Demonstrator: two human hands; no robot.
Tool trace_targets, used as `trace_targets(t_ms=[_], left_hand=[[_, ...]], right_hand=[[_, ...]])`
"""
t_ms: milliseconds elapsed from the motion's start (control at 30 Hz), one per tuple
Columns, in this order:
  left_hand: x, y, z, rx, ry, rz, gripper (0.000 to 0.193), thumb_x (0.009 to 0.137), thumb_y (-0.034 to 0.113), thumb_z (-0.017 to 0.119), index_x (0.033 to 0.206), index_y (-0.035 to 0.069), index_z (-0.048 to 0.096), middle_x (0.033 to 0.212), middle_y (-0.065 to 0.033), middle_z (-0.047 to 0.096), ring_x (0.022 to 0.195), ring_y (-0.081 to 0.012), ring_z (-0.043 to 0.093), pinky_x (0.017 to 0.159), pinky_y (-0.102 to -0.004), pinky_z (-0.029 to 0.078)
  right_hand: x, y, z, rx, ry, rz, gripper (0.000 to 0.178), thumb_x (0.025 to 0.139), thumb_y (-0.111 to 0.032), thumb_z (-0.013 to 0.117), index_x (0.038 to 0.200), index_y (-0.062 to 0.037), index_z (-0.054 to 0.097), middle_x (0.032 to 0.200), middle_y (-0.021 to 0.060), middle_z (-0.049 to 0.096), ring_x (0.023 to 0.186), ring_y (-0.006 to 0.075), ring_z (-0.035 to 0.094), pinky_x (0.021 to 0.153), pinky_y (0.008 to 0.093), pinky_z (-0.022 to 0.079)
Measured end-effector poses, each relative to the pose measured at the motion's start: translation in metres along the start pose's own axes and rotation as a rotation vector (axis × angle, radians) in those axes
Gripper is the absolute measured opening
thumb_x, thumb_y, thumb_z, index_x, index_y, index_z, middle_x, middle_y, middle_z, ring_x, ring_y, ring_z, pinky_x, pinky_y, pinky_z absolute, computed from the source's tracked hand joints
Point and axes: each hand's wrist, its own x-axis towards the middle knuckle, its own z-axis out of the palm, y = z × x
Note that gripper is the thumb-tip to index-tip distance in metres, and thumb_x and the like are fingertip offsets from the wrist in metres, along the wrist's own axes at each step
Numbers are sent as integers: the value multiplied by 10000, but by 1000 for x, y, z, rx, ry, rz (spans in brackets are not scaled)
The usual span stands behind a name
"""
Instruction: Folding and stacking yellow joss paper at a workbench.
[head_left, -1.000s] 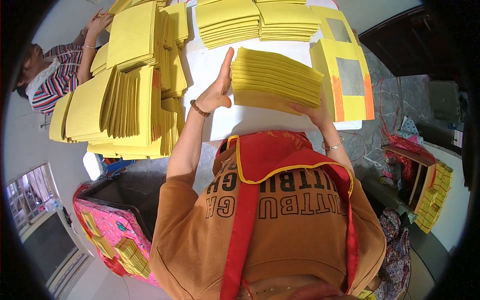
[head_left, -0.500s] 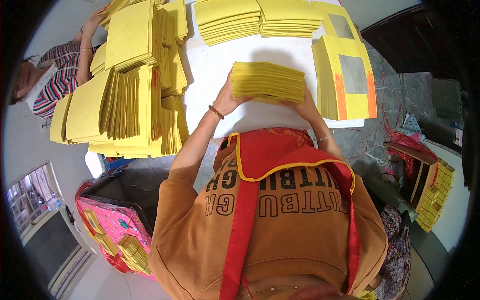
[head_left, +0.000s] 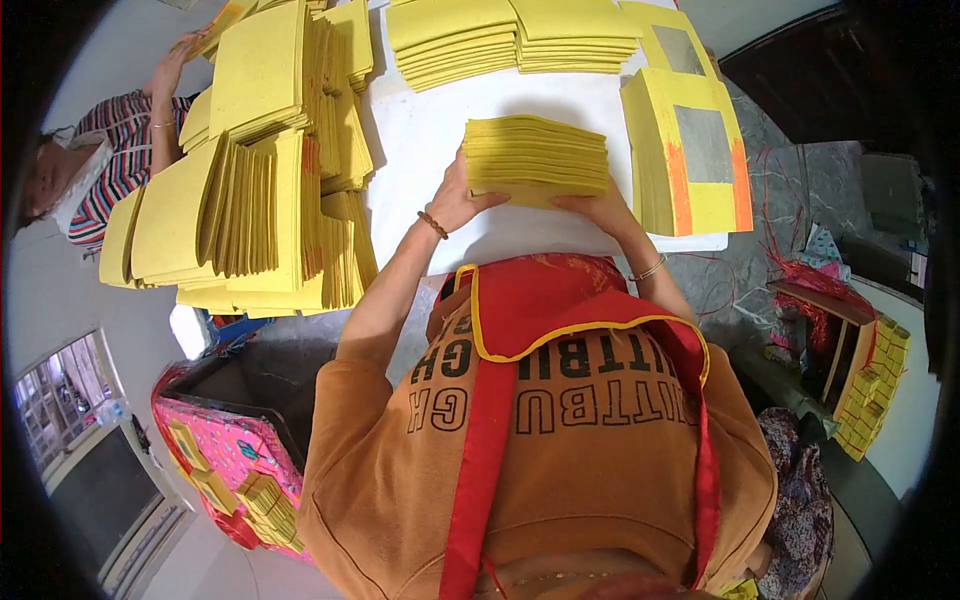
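Both of my hands hold a thick stack of folded yellow paper (head_left: 535, 158) by its two ends, above the white tabletop (head_left: 420, 130). My left hand (head_left: 463, 200) grips the left end, its thumb along the lower edge and a beaded bracelet on the wrist. At the opposite end my right hand (head_left: 603, 207) is closed round the stack, thumb also at the lower edge. The layered folded edges face me, and a plain yellow sheet shows below them. Most of my fingers are hidden behind the stack.
Tall piles of folded yellow paper (head_left: 240, 210) crowd the table's left side, with more stacks (head_left: 460, 45) along the far edge. Yellow paper with silver squares and orange edges (head_left: 715, 200) lies at the right. A co-worker in a striped top (head_left: 125, 130) reaches in at upper left.
The stack has tilted slightly in my hands, so more of the plain yellow sheet shows under the folded edges. My right thumb has shifted a little inward along the lower edge.
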Motion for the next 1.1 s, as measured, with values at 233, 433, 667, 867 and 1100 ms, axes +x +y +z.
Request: trace_targets(t_ms=[233,433,667,867,1100], left_hand=[[-2,61,-39,4,184,254,1112,605,361,809,1420,63,113,1377,-225,324,1311,-364,253,1075,-461,205],[32,118,-27,871,79,457,931,723,658,557,1415,125,234,1427,-165,283,1339,-326,211,1075,-529,96],[36,109,4,1084,-56,538,823,752,735,405,1408,257,268,1422,-137,300,1296,-353,287,1044,-563,173],[39,112,0,1096,-79,638,866,701,694,524,1410,282,249,1409,-138,316,1266,-369,321,1024,-575,212],[42,133,-27,986,-265,267,1089,584,474,770,1438,198,153,1220,-126,479,1089,-309,483,915,-472,338]], right_hand=[[1,6,-4,-42,-25,-24,795,578,-74,812,1253,-52,392,1237,94,435,1169,248,417,1015,351,334],[3,17,-5,-79,-20,-66,777,576,-121,821,1239,-61,419,1231,106,446,1155,268,432,1002,365,345],[6,15,0,-78,4,-169,751,593,-189,819,1233,-96,438,1223,120,469,1124,303,462,968,389,376],[4,16,-3,-212,16,-142,803,563,-216,831,1247,-96,428,1234,111,462,1181,293,400,1019,406,302],[5,17,-1,-122,68,-108,805,547,-180,830,1241,-88,434,1214,109,470,1165,292,412,1009,401,311]])
